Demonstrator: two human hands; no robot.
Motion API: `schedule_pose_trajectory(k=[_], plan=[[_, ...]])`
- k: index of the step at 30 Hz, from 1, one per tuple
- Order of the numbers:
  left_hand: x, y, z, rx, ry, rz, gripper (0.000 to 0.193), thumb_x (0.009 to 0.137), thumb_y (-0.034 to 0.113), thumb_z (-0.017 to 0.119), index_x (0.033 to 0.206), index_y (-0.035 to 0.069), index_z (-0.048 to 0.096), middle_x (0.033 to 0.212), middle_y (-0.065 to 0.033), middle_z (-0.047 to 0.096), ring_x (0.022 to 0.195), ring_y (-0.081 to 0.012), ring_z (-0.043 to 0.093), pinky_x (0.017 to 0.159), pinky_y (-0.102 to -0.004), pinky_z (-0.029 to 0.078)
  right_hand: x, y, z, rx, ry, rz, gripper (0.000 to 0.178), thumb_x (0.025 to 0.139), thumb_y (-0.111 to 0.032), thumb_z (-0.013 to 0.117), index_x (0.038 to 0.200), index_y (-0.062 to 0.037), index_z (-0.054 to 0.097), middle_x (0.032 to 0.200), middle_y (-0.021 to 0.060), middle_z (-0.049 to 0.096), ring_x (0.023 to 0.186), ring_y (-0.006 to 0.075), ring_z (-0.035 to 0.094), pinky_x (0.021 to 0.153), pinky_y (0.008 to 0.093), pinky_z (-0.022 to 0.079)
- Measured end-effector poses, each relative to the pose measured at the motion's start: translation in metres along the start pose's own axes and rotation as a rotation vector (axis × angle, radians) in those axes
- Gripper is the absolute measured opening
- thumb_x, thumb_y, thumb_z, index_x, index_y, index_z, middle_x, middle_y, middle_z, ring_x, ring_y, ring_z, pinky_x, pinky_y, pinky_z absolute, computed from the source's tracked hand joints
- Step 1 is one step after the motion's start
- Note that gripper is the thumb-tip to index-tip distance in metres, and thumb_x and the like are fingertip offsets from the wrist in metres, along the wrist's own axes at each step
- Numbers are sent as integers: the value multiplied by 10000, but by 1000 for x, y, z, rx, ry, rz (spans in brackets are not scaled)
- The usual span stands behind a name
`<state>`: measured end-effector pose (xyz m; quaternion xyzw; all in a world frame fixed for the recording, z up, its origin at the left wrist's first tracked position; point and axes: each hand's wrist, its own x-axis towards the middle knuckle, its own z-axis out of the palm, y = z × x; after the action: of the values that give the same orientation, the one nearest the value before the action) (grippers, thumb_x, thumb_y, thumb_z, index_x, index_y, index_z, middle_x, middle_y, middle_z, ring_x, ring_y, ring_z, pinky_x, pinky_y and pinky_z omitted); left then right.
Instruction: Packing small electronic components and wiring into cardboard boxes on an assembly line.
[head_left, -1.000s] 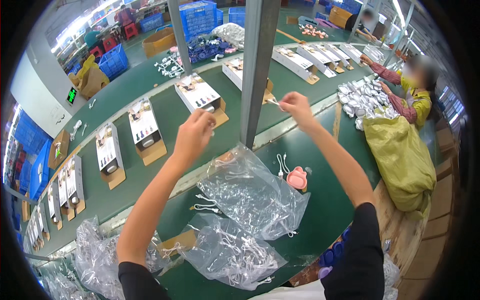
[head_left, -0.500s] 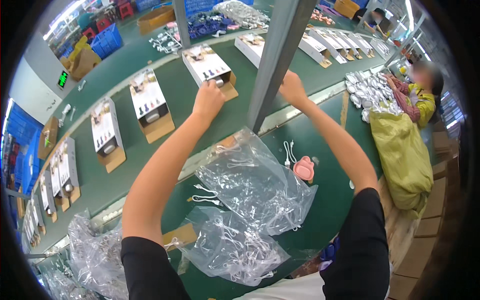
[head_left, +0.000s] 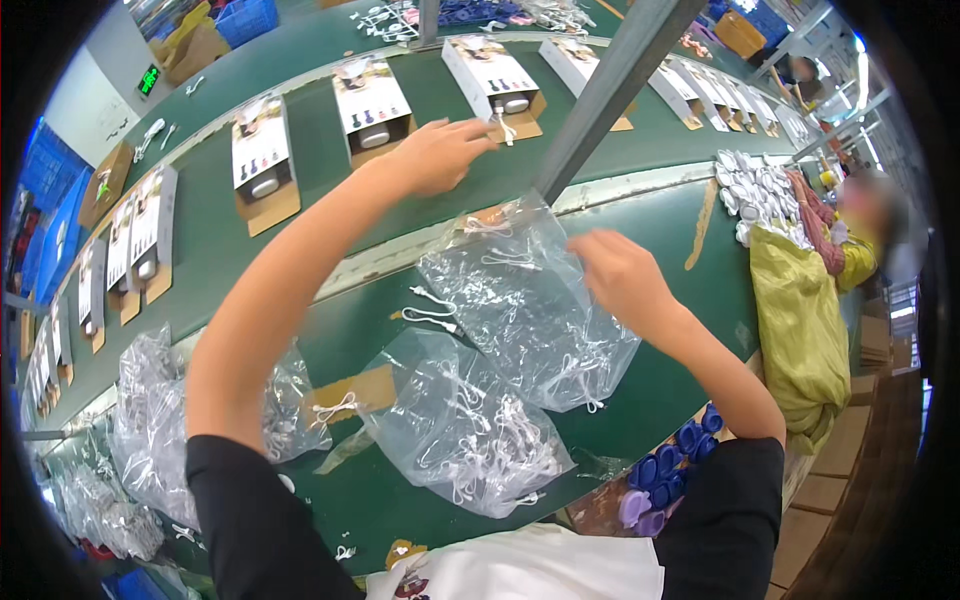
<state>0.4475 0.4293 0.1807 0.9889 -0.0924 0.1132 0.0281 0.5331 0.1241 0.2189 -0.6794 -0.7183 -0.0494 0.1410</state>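
Observation:
My left hand (head_left: 445, 157) is open, its fingers stretched toward the open end of a white printed box (head_left: 487, 66) on the green conveyor. A short white cable (head_left: 504, 124) lies at that box's opening, over the brown flap, just beyond my fingertips. My right hand (head_left: 622, 277) hovers over the right side of a clear plastic bag (head_left: 510, 300), fingers loosely curled and nothing visible in them. Closer to me, a second clear bag (head_left: 420, 400) holds many white cables (head_left: 505, 445). A loose white cable (head_left: 432, 310) lies left of the upper bag.
More open printed boxes (head_left: 262, 145) line the conveyor. A grey metal post (head_left: 610, 100) rises between my hands. Blue cup-like pieces (head_left: 665, 470) lie by my right elbow. At the right, a person sits behind white parts (head_left: 750, 190) and a yellow-green sack (head_left: 795, 330).
My left hand has drawn back from the box and opened, leaving a white cable at its opening. My right hand has come back from behind the post to over the bag. The view has shifted.

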Motion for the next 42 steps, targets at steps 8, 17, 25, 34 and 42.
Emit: schedule_pose_trajectory(k=[8, 17, 25, 34, 42], plan=[[-115, 77, -108, -348, -436, -214, 200, 833, 114, 581, 1025, 107, 639, 1027, -84, 634, 978, -298, 604, 838, -412, 486, -8, -33, -12, 232, 43, 286, 204, 791, -8, 583, 990, -54, 586, 851, 120, 583, 775, 327, 600, 684, 408, 488], [-197, 127, -139, -12, -183, -209, 90, 751, 103, 630, 834, 83, 601, 786, -53, 577, 752, -273, 603, 638, -393, 490, 32, -109, 18, 267, -15, -142, 103, 731, -31, 616, 817, -46, 562, 757, 80, 538, 731, 270, 592, 633, 386, 491], [-271, 217, -182, -40, -296, -443, 193, 738, 147, 676, 895, 59, 605, 853, -74, 598, 782, -260, 616, 637, -357, 502, 18, -126, -15, 304, -484, -204, 122, 773, -144, 644, 833, -50, 595, 758, 88, 584, 727, 306, 608, 626, 417, 484], [-232, 224, -98, -730, -22, -790, 447, 743, 244, 762, 1058, 28, 531, 815, -108, 632, 743, -260, 642, 619, -349, 509, -81, -179, -23, 611, -1071, -37, 419, 871, -284, 607, 1181, -24, 495, 788, 139, 651, 739, 351, 634, 645, 433, 504], [-208, 211, -179, -863, 233, -767, 359, 731, 116, 795, 891, 8, 492, 684, -38, 564, 582, -102, 554, 539, -247, 449, -89, -197, 1, 529, -336, 230, 581, 735, -151, 738, 1206, 14, 439, 933, 136, 582, 857, 323, 586, 754, 399, 479]])
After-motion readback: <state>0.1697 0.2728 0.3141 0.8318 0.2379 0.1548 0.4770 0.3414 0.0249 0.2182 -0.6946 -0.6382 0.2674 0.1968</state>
